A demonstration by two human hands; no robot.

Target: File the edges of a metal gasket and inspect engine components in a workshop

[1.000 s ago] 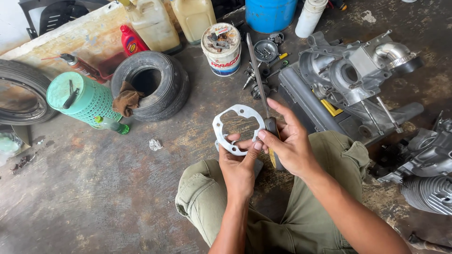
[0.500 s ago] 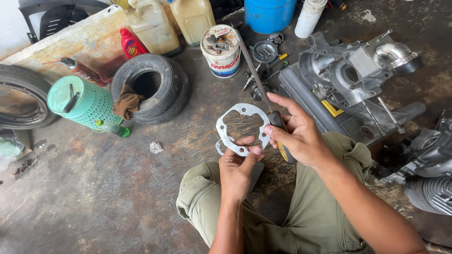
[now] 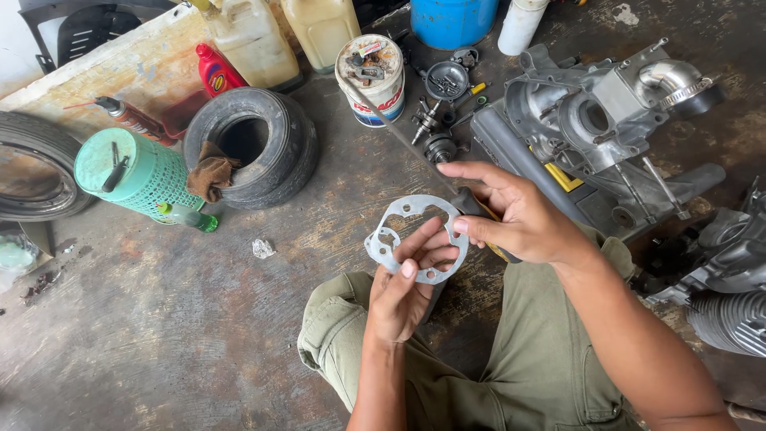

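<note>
Both grips are closed on items held above the lap. By the left hand (image 3: 403,291), a flat grey gasket (image 3: 415,235) with several cut-outs is pinched at its near edge, with the fingertips (image 3: 431,239) laid across its face. The gasket is held roughly flat, facing upward, near the centre of the scene over the concrete floor (image 3: 159,319). By the right hand (image 3: 519,219), a long screwdriver (image 3: 399,132) is gripped at its handle; the thumb and forefinger are pressed against the right edge of the gasket, and the shaft is angled far and to the left, with its tip near a white tin (image 3: 371,76) filled with small parts.

Legs in olive trousers (image 3: 511,375) are folded at the near edge of the view. To the right, a grey engine casing (image 3: 606,120) is laid on the floor, with a finned cylinder (image 3: 730,319) at the near right. Small metal parts (image 3: 439,120) are scattered just right of the tin. To the left, a small tyre (image 3: 255,148) with a brown rag (image 3: 211,172) draped over its rim is placed beside a green mesh basket (image 3: 132,172) lying on its side. A red bottle (image 3: 215,72) and two pale jugs (image 3: 251,36) are set at the far left, and a blue bucket (image 3: 451,20) at the far edge.
</note>
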